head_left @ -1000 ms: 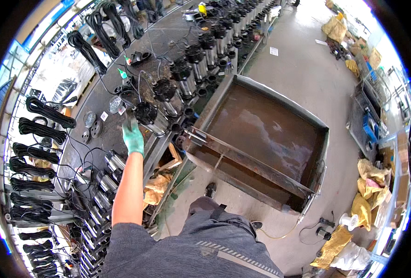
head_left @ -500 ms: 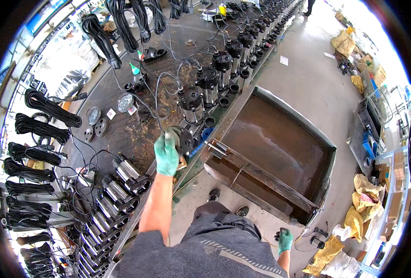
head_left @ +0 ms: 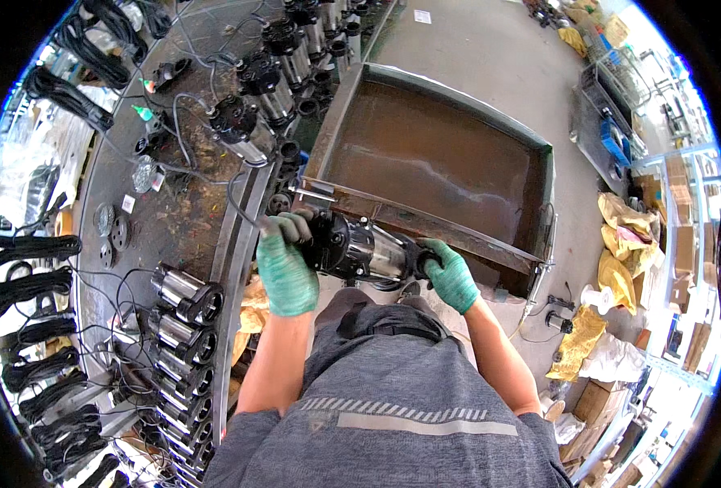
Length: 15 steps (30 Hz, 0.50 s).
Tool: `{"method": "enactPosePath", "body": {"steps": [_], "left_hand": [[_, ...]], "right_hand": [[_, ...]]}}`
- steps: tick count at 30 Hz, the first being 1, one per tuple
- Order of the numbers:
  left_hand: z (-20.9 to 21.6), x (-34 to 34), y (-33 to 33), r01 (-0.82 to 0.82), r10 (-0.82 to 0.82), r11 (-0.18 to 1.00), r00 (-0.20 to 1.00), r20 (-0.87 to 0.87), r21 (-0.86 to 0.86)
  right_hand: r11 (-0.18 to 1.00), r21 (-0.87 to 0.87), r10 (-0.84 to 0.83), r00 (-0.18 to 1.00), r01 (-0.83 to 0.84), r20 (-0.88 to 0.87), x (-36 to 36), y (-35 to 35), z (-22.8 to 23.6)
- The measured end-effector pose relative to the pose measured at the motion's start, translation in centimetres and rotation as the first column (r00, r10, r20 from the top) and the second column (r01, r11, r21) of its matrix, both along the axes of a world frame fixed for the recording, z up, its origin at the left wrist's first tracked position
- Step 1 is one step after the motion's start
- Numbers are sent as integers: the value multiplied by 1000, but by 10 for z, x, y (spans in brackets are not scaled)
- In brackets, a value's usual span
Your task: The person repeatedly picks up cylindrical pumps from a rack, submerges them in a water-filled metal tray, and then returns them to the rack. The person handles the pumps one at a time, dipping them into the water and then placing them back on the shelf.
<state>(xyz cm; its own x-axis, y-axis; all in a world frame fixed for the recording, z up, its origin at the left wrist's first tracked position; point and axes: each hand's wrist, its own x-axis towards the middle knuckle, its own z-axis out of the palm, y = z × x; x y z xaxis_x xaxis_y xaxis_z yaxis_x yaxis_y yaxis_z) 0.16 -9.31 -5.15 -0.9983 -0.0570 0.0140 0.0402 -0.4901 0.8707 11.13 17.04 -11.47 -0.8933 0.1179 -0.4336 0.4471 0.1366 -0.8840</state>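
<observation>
Rectangular metal tank of brown liquid lay beyond; green-gloved left hand and right hand gripped black-and-silver cylindrical pump, fingers curled round opposite ends.

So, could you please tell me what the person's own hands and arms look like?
The left hand and right hand wear green gloves; the left one turns dark grey toward the fingers. The sleeves are short and dark grey, leaving the forearms bare.
</observation>
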Motion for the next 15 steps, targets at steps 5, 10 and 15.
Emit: {"method": "enactPosePath", "body": {"steps": [5,10,15], "left_hand": [[-137,-3,-9,128,27,954,865,502,-272],[-216,-18,11,287,20,861,807,591,-420],[-207,-40,4,500,-46,777,650,758,-382]], "right_hand": [[866,499,35,992,30,-119,4,38,-12],[687,727,41,998,1,-40,-5,35,1],[656,754,-29,999,2,23,-9,21,-6]]}}
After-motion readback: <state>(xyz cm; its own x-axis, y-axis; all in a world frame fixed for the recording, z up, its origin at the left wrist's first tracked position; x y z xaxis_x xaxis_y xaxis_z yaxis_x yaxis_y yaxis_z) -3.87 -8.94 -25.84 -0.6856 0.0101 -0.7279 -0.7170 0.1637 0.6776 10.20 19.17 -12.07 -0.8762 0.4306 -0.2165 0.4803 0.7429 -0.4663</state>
